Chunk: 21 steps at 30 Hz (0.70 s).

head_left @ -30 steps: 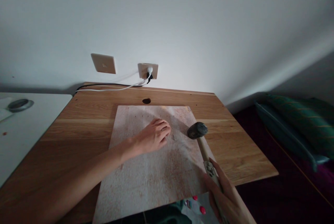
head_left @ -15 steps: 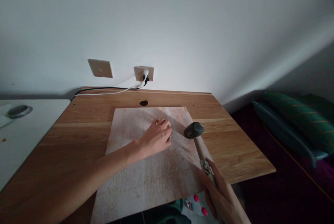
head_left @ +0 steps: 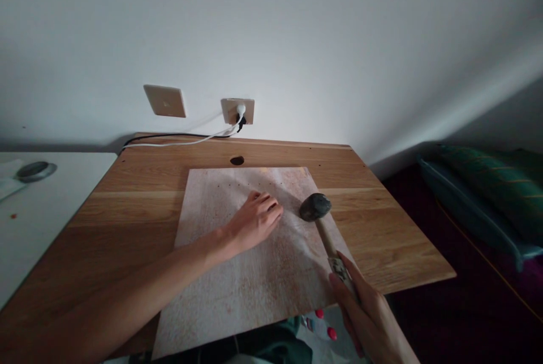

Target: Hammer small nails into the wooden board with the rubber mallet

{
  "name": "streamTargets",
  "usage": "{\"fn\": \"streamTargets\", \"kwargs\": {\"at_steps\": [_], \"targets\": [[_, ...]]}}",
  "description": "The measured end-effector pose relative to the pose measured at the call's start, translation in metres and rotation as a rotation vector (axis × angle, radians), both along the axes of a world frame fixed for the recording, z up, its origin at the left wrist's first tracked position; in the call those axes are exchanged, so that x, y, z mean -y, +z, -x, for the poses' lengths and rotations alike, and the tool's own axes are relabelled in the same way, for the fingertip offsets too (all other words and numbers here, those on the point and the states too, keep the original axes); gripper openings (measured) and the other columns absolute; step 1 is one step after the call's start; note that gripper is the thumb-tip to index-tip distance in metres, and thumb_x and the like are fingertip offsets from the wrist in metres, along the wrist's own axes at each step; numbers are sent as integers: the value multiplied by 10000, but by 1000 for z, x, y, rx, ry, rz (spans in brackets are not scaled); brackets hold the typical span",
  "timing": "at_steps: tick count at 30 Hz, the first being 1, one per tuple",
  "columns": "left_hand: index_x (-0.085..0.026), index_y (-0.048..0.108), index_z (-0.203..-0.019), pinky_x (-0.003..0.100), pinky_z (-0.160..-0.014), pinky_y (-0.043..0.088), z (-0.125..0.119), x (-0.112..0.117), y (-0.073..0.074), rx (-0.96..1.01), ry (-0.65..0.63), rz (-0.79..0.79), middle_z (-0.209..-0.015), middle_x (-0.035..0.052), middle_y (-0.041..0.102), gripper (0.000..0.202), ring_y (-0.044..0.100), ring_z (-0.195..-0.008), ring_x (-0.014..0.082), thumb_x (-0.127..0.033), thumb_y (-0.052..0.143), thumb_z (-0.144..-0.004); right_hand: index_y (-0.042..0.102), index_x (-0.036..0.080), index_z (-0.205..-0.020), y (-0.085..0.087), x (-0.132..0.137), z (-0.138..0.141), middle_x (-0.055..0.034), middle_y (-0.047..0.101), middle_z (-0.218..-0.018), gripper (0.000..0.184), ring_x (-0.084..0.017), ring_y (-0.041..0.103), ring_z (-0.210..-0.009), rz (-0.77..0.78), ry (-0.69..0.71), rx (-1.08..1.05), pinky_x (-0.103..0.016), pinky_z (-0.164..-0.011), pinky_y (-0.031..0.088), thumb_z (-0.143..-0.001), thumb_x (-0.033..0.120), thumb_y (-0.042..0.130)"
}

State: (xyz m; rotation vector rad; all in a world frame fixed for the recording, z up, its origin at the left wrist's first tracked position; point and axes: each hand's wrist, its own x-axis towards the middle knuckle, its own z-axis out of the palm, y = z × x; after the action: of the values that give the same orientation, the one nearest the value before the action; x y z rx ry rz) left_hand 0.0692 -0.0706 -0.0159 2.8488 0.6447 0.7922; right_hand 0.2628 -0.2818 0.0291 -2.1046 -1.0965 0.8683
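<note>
Head view:

- Risk: the **rubber mallet** (head_left: 315,207) lies just beside the **left hand** (head_left: 255,220), so a short or off-line swing could catch the knuckles instead of the surface below.
- Risk: the **pale board** (head_left: 237,290) appears to lie loose on the **oak desk** (head_left: 127,200), and its near side reaches the desk edge, so a hard blow could make it shift or tip.
- Risk: the **white cable** (head_left: 182,142) runs along the desk's far edge from a **wall socket** (head_left: 237,111), so a stray sweep of the mallet could snag it.
- Left hand: the fingers are bunched together, tips down on the board; anything small under them is hidden, so I cannot tell whether they pinch something.
- Right hand (head_left: 365,319): the fingers wrap firmly around the mallet's **wooden handle** (head_left: 326,238), low down near a patterned wrap.
- Mallet: its dark, rounded head rests on the board's right side, and the smooth handle slants toward the near edge.
- Board: the rust-speckled, chalky surface has a row of tiny dark holes or points near its far end.
</note>
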Motion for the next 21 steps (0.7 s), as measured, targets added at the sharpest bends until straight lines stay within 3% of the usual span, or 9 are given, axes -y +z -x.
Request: {"fn": "streamTargets", "kwargs": {"at_steps": [6,9,14,18,21], "targets": [[-165,653,-971,397,-899,421,0,0,-1,21,5,21,-904,38,727,177,645,-916,216,-142,524,-1091,499,124,-1591,-3,2,6,105,483,-389,829,-155,468,-290,-6,-57,16,-231,-356,355,-1002,707,462],[-163,658,-989,399,-896,420,0,0,0,26,6,15,-934,43,735,159,648,-930,219,-169,538,-1094,546,97,-1535,-4,2,4,109,456,-350,804,-157,468,-280,6,-27,26,-240,-373,387,-1002,693,464],[-169,678,-1005,390,-885,420,0,0,1,28,-3,-7,-976,53,735,145,647,-940,223,-231,579,-1091,517,105,-1543,-3,2,0,130,420,-367,823,-122,369,-267,14,-2,-73,-213,-333,287,-992,716,500],[-175,700,-990,380,-876,423,1,0,-1,33,-20,9,-949,42,726,146,647,-940,216,-194,587,-1082,482,123,-1580,-4,2,8,126,444,-408,844,-121,394,-296,-43,-78,-85,-208,-341,303,-984,720,521],[-179,717,-979,382,-886,430,1,0,-1,32,-37,40,-950,44,724,159,651,-949,216,-210,597,-1080,486,121,-1573,-5,2,10,122,437,-388,850,-134,417,-294,-51,-59,-75,-219,-348,288,-989,738,498]]}}
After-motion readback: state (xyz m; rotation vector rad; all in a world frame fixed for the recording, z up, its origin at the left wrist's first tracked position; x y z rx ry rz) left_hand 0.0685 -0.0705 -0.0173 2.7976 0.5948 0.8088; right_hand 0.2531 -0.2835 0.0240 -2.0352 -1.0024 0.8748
